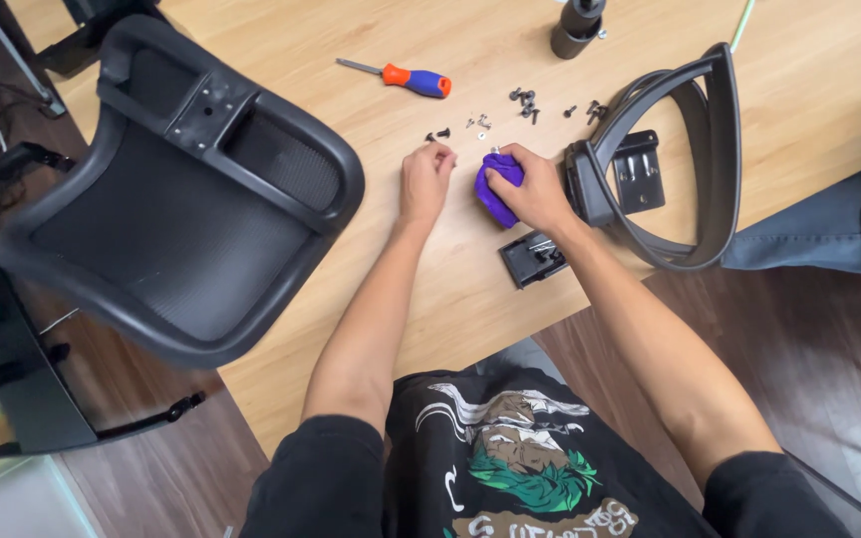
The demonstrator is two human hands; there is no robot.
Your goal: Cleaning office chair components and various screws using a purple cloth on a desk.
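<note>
Purple-handled tool [497, 189] sits under the right hand [530, 189], which is closed over its top so that only the rounded purple side shows toward the left; what kind of tip it has is hidden beneath the palm. Largest on the wooden tabletop [430, 289] is the black mesh chair back [176, 189], lying flat at the left with its lower edge overhanging the tabletop's rim. To the right a curved black armrest frame [685, 159] lies with a black mounting plate [638, 169] inside its loop, just beside the right hand. A second small black bracket [532, 259] lies near the right wrist, partly covered by the forearm. A black cylinder [578, 25] is cut off at the top edge. An orange and blue screwdriver [406, 78] lies well apart, above both hands. The left hand [426, 179] rests palm down just left of the tool, fingertips pinched together on something too small to make out, next to scattered dark screws [525, 102]. Both forearms reach forward, nearly parallel.
</note>
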